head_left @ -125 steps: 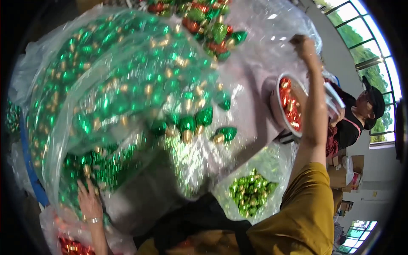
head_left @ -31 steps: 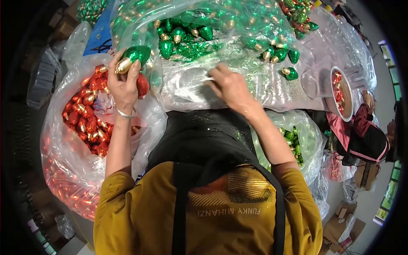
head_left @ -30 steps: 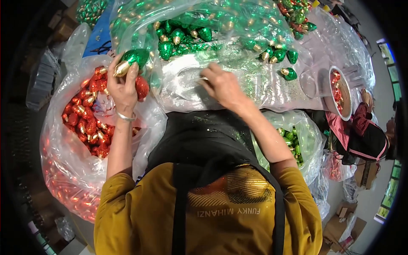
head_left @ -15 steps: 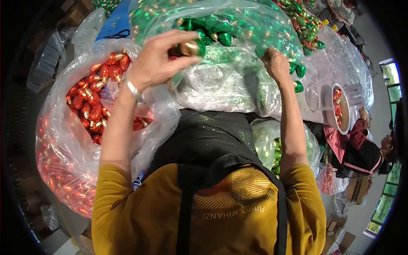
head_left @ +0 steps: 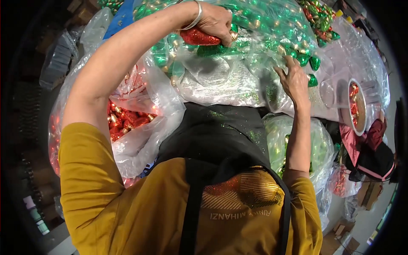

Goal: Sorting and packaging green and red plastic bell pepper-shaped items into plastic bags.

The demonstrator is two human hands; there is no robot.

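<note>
Over the far middle of the shiny plastic sheet [head_left: 246,95], your left hand [head_left: 216,24] now curls around a red bulb [head_left: 199,37]. A moment ago it was more to the left and nearer to you. A green bulb with a gold end [head_left: 233,35] shows by its fingertips, but I cannot tell how tightly it is pinched. Your right hand [head_left: 293,80] has changed too: its fingers were bunched, and now they spread wide, with nothing seen in them. Green bulbs [head_left: 315,63] sit just beyond it. So your left hand looks full, and your right looks free.
</note>
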